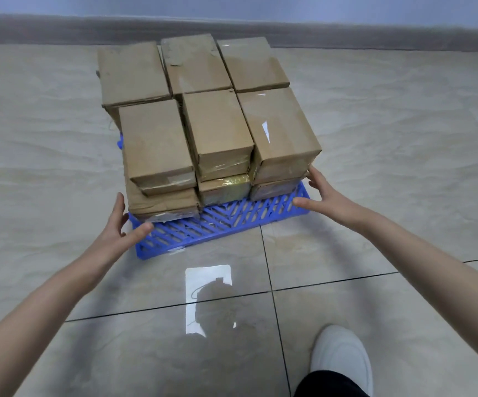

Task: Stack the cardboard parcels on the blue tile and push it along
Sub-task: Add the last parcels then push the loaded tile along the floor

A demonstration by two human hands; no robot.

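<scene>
Left hand (116,227), right hand (324,196); tile (217,222) between

The floor (404,138) is glossy beige tile with dark grout lines (272,282). A bright glare patch (207,273) sits on it near me. A grey skirting (346,35) runs under a pale wall (232,4). A white shoe (344,356) stands lower right, a dark trouser leg (329,385) above it.
</scene>
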